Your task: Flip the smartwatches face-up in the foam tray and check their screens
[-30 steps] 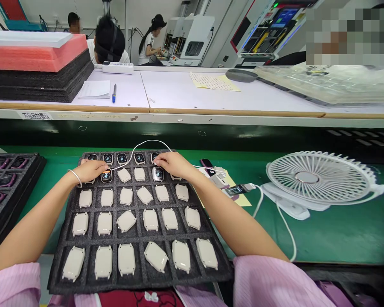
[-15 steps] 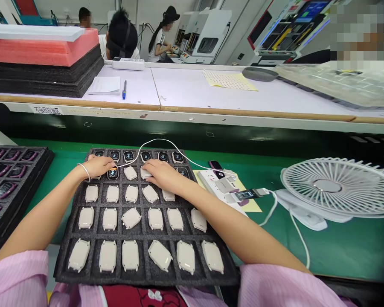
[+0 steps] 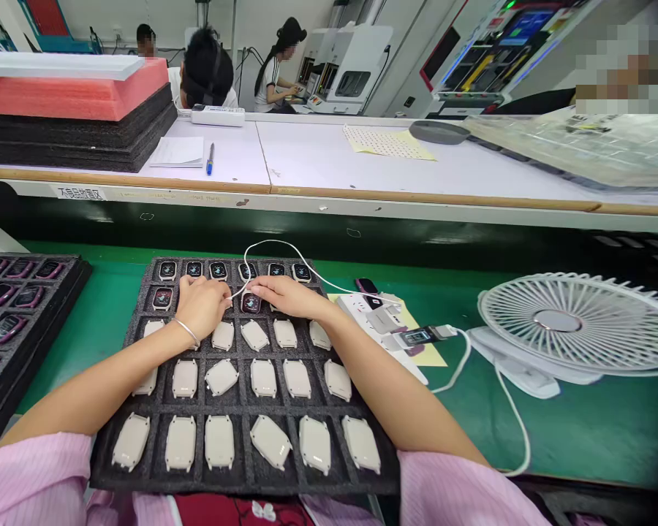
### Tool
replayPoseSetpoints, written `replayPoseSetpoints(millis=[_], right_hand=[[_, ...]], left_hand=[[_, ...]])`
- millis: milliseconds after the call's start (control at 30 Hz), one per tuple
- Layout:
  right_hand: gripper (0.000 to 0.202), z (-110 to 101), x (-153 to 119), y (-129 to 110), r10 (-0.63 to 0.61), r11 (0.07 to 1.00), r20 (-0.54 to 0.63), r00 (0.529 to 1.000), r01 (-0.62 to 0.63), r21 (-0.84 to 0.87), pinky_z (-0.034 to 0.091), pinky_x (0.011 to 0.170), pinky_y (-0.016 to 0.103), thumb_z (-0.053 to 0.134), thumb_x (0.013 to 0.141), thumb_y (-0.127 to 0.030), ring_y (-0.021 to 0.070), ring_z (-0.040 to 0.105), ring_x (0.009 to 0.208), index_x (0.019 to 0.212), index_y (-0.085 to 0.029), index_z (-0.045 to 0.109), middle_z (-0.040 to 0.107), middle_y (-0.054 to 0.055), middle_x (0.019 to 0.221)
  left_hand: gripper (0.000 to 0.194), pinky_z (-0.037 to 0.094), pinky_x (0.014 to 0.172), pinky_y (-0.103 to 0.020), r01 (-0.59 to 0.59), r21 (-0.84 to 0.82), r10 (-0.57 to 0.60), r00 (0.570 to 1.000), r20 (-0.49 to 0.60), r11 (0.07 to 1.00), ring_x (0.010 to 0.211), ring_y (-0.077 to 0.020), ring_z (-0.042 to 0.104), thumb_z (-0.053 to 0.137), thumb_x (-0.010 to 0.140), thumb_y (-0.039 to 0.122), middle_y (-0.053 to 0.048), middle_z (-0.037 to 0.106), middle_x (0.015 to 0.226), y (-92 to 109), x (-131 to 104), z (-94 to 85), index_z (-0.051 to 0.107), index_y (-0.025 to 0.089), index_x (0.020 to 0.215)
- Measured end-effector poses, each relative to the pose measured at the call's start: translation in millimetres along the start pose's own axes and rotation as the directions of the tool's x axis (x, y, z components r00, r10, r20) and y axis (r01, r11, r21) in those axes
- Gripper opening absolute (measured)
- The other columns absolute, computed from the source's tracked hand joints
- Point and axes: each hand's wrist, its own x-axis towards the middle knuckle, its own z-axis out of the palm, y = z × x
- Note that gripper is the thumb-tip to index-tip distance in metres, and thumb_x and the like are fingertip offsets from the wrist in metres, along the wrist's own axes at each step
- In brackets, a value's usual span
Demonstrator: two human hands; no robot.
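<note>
A dark foam tray (image 3: 159,478) holds rows of pale watch bodies. The back row shows lit screens, while the front rows lie back side up. My left hand (image 3: 202,307) is over the second row, its fingers closed near the end of a thin white cable (image 3: 285,242); what they pinch is too small to make out. Just to its right, my right hand (image 3: 285,296) has its fingertips at the edge of a screen-up watch (image 3: 251,302). In the second row at the left lies another screen-up watch (image 3: 163,298).
Right of the tray are a white power strip (image 3: 411,363), a plugged-in meter (image 3: 420,335), a dark phone-like device (image 3: 368,288) and a white fan (image 3: 559,321). Another tray (image 3: 80,281) is at left. People (image 3: 208,69) sit beyond the shelf (image 3: 307,172).
My left hand has moved right along the second row with the cable end. The watch at my right hand now shows its screen instead of its pale back.
</note>
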Motion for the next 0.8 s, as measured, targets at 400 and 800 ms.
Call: replayPoseSetpoints(millis=[400, 800], right_hand=[[0.027, 14.2, -0.1, -4.7, -0.059, 0.973, -0.07, 0.996, 0.042, -0.226, 0.047, 0.092, 0.034, 0.042, 0.104, -0.02, 0.0254, 0.066, 0.103, 0.104, -0.016, 0.069, 0.072, 0.012, 0.108], [0.034, 14.9, 6.9, -0.8, -0.048, 0.974, -0.059, 0.997, 0.034, -0.226, 0.046, 0.082, 0.033, 0.037, 0.106, -0.024, 0.0237, 0.065, 0.088, 0.086, -0.018, 0.064, 0.071, 0.009, 0.093]], left_hand=[[0.026, 0.035, 0.105, -0.05, -0.103, 0.293, 0.103, 0.995, 0.016, 0.951, 0.099, -0.0326, 0.066, 0.061, 0.087, 0.033, -0.013, 0.076, 0.093, -9.0, 13.8, -16.6, 0.07, 0.016, 0.104], [0.045, 0.044, 0.097, -0.038, -0.115, -0.181, 0.157, 0.959, 0.237, 0.977, 0.109, -0.028, 0.065, 0.032, 0.1, 0.045, -0.007, 0.076, 0.1, -44.4, 29.3, -5.9, 0.07, 0.022, 0.095]])
